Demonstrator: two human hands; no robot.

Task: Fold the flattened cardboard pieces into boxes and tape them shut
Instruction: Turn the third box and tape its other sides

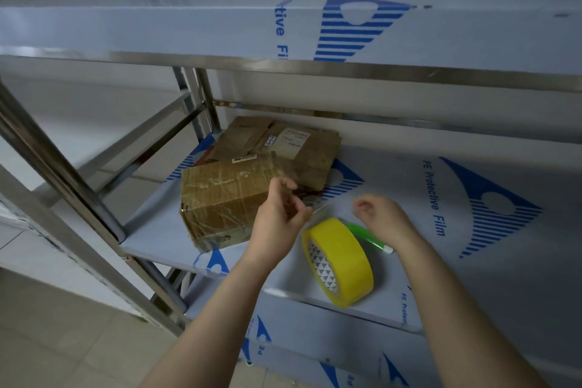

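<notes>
While one box (226,201) is sitting taped, flat cardboard (283,142) is waiting | my left hand (280,214) is pinching tape strip (319,208) | right hand (381,217) grip unclear

Film-covered steel shelf (441,198): taped box (220,201), flattened cardboard (283,142) behind, yellow tape roll (343,258) on edge, green tool (365,235) beside.

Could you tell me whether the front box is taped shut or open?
Shut: the box is folded into shape, glossy tape crosses its top and front, and no flap stands up.

1 box (225,198), 1 tape (343,249), 1 tool (362,231), approx 2 flats (299,148).
</notes>
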